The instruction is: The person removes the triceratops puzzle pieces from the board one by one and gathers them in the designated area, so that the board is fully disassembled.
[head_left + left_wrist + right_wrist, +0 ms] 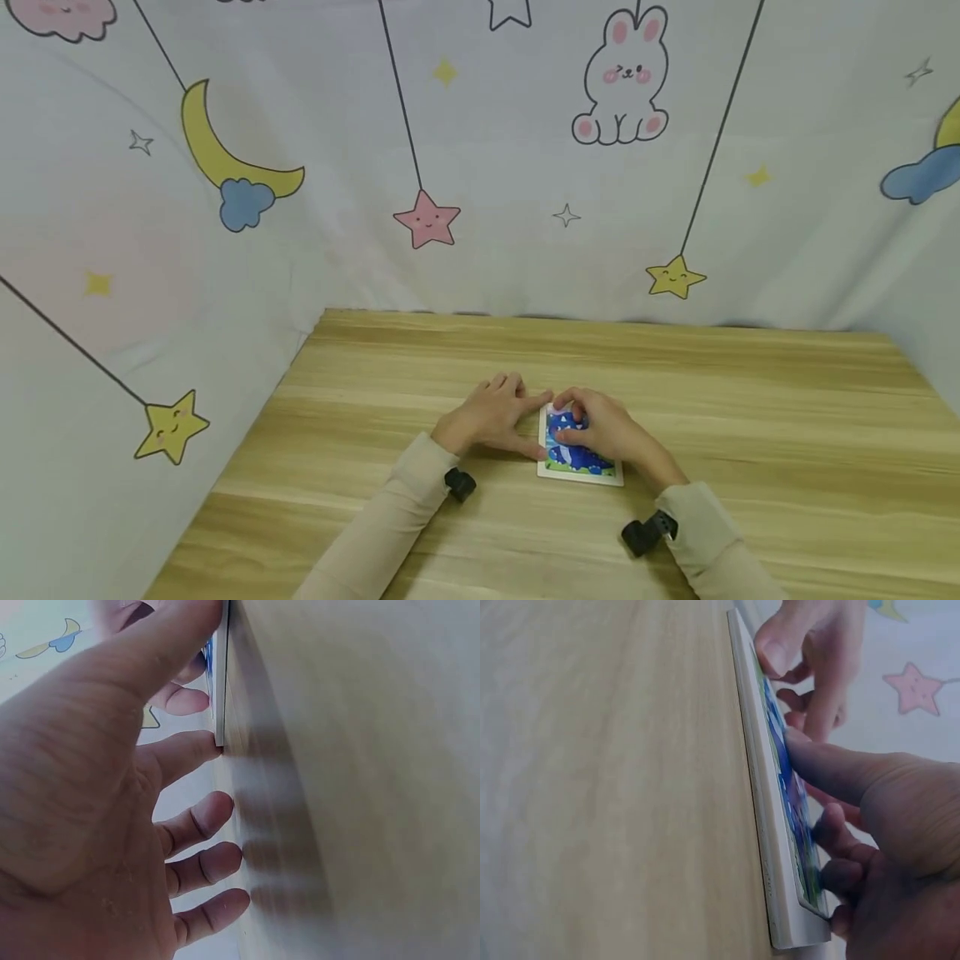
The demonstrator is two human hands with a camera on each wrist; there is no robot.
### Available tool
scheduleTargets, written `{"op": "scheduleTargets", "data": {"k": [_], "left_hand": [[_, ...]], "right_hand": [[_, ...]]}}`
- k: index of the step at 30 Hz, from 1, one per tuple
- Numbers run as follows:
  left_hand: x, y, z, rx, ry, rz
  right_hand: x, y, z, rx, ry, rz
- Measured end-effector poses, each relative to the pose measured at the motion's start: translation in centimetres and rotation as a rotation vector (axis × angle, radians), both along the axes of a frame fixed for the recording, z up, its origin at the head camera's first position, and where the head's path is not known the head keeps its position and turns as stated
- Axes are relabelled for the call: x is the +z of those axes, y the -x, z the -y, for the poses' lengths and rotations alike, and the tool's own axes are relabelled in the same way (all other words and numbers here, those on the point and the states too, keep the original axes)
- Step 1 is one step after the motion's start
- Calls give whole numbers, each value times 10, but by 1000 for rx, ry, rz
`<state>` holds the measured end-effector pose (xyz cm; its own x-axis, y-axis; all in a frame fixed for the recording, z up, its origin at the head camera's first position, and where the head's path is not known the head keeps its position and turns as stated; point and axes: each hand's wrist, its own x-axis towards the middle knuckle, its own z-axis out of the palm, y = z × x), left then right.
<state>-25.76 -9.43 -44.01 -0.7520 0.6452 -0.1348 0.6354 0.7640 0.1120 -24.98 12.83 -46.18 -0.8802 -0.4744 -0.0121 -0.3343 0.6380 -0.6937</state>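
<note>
A flat picture board [581,477] with a white border and a blue dinosaur picture lies on the table between the hands. Along its left edge, my left hand [491,415] touches it with thumb and index finger spread apart. That hand's other fingers are extended beside the board in the left wrist view. Over the picture is my right hand [611,429], its thumb and bent fingers touching the surface. The right wrist view shows the right thumb [832,761] against the picture [791,802]; whether a small piece lies between those fingertips is hidden.
The wood-grain table [750,400] extends around the board. A white cloth [510,267] printed with stars, a moon and a rabbit hangs behind and at the sides. Black wrist cameras sit on the left cuff [422,467] and right cuff [701,521].
</note>
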Motion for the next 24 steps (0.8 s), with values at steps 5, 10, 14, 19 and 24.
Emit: {"op": "scheduleTargets", "data": {"k": [5,10,14,19,24], "left_hand": [[-1,0,-4,37,31,27],[-1,0,-8,74,68,28],[1,0,-10,101,81,25],[1,-2,-11,115,96,30],[2,-3,-12,118,101,36]], "right_hand": [[-2,1,0,2,-15,-7],[-2,1,0,16,-8,-31],[-1,1,2,7,-14,-43],[-2,0,2,-9,-29,-32],[1,-2,3,-16,-34,-19]]}}
